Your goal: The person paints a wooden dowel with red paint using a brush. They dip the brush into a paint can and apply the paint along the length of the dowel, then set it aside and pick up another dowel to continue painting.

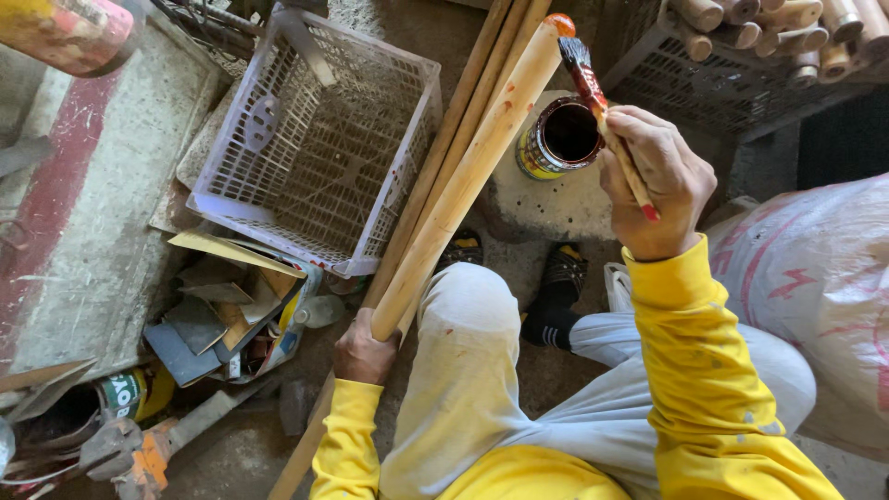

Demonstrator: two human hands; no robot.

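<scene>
A: Entry, head view. Left hand is wrapped tight round the lower end of a long wooden pole, which slants up and away from that grip. Right hand is clenched on the handle of a paintbrush, bristles pointing up and away from the fingers.

B: Where do the bristles sit relative to the pole?

A: Just beside its far tip, which already shows a reddish-orange coat. Red smears run a short way down the shaft toward the left grip. An open paint can stands on a concrete block, just left of the right hand's knuckles and under the brush.

B: Step in hand?

A: My judgement: coating the tip end of the pole. The next move seems to call for a steady left grip and a slow turn of the pole, so bare wood faces the bristles, and a dip in the can when the brush runs dry.

B: Unknowns?

A: Whether bristles actually touch the tip, cannot tell. The paint level in the can is lost in shadow. More poles lie under the held one, their ends cut off. An empty plastic crate sits beyond the left hand; a second crate of short wooden pieces is cropped at the top.
</scene>
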